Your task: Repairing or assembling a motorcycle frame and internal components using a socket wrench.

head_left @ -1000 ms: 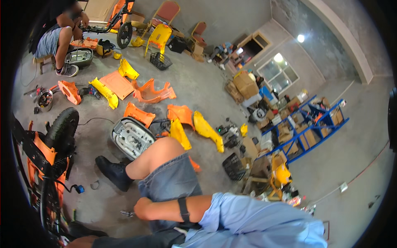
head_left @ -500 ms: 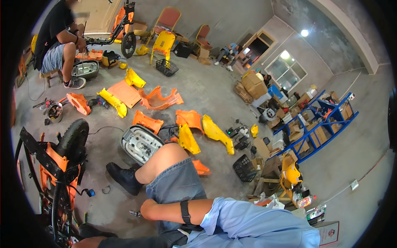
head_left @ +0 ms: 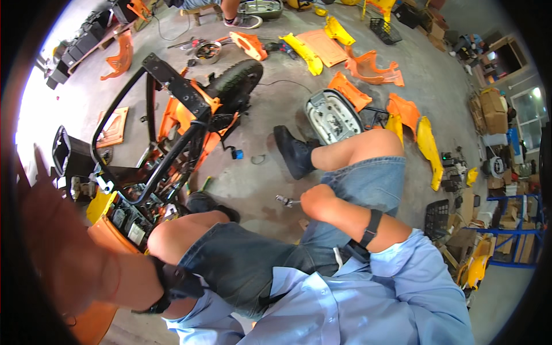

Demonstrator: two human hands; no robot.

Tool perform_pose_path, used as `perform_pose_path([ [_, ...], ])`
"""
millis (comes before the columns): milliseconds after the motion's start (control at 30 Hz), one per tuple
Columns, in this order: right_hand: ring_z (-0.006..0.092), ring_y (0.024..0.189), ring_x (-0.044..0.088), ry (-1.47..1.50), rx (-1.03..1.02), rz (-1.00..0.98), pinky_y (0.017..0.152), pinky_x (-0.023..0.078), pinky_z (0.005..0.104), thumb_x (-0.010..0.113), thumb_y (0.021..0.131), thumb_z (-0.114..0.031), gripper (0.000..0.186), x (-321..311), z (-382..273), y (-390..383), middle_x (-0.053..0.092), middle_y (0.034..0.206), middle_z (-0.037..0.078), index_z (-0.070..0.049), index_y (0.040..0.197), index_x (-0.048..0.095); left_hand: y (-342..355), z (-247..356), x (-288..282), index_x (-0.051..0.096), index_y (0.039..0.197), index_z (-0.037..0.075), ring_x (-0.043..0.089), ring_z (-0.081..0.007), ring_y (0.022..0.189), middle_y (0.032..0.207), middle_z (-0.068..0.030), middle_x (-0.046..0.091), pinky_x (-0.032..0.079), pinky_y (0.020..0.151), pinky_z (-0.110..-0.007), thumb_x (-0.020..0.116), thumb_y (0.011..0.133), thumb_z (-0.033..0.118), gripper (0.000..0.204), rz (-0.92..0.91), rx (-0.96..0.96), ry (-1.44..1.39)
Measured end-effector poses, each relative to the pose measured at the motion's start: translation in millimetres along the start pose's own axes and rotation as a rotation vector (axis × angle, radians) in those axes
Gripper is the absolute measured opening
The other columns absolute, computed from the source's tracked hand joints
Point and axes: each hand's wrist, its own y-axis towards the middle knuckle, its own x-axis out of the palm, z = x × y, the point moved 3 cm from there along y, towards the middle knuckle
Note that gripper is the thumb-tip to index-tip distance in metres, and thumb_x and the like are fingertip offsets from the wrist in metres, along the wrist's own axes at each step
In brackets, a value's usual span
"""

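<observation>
Over my right thigh, my right hand [head_left: 318, 202] is closed around a socket wrench; its shiny metal end [head_left: 285, 200] sticks out to the left, and the handle is hidden in the fist. My left hand [head_left: 66, 241] is raised at the far left rim, large and blurred. Its fingers look stretched upward and apart, with nothing seen in them. Beyond it stands a partly stripped scooter with a black tube frame [head_left: 164, 175], a fat black tyre [head_left: 236, 86] and orange panels. Wiring and electronic parts [head_left: 133, 221] show low in its frame, close to my left knee.
A grey tub-like seat base [head_left: 333, 115] lies beyond my right foot. Orange panels [head_left: 374, 68] and yellow panels [head_left: 429, 152] are scattered on the floor. A bowl of small parts [head_left: 207, 52] sits farther off, near another person's shoe [head_left: 244, 22]. Blue shelving [head_left: 517, 231] stands at right.
My view has swung left and down, so the whole scooter frame now shows. My left hand has come into view at the left. My right hand still grips the socket wrench.
</observation>
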Motion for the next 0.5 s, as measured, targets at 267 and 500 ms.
perform_pose_path([
  [267,0.0304,0.101,0.074,-0.140,-0.069,-0.083,0.081,0.058,0.0416,0.065,0.084,-0.015,0.025,-74.3,34.3,-10.7,0.076,0.110,0.015,-0.007,0.103,0.079,-54.5,-132.7,-51.8,0.068,0.116,-0.002,0.066,-0.0118,0.086,0.094,-0.0054,0.071,0.051,0.078,-0.028,0.060,0.098,0.008,0.023,0.017,-0.547,0.803],
  [500,0.0333,0.102,0.072,-0.096,-0.030,0.086,0.084,0.057,0.0448,0.069,0.084,-0.026,0.022,-155.2,57.4,-8.1,0.076,0.106,0.013,-0.013,0.098,0.080,-105.2,-187.9,-61.2,0.069,0.111,-0.001,0.070,-0.0386,0.091,0.095,-0.0196,0.072,0.054,0.083,-0.045,0.062,0.095,0.021,0.027,-0.128,-0.598,1.067],
])
